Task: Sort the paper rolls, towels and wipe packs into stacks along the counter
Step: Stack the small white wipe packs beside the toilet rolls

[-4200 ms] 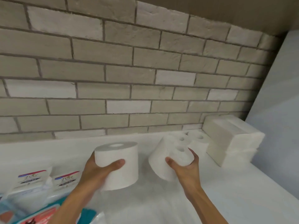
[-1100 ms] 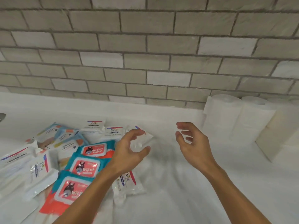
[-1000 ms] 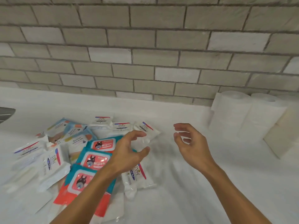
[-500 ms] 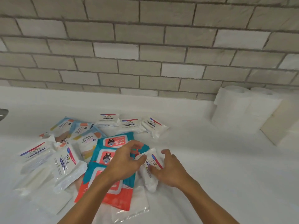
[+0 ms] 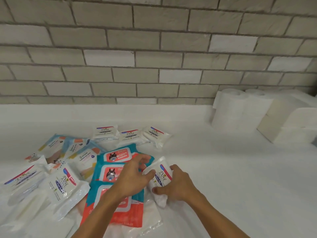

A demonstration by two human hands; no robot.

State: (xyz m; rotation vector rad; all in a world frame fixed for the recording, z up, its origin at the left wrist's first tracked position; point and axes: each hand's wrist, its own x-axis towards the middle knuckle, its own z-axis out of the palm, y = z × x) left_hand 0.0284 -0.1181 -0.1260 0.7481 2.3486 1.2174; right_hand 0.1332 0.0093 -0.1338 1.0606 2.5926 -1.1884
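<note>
My right hand (image 5: 178,184) is curled round the small white plastic Dove wipe pack (image 5: 162,175), thumb on its near end; my left hand (image 5: 135,176) pinches the pack's left corner between thumb and forefinger. The pack lies mid-counter towards the front edge, against the right side of the overlapping teal-and-coral wipe packs (image 5: 116,156). I judge this to be the wipe-sorting step: next I must lift the pack clear and set it with the row of three matching small Dove packs (image 5: 130,134) farther back. The white paper rolls (image 5: 228,112) and the folded white towel stacks (image 5: 300,127) already stand at the white counter's (image 5: 240,169) back right. A second ago both hands hovered spread and empty above the heap; now they have closed on this pack
</note>
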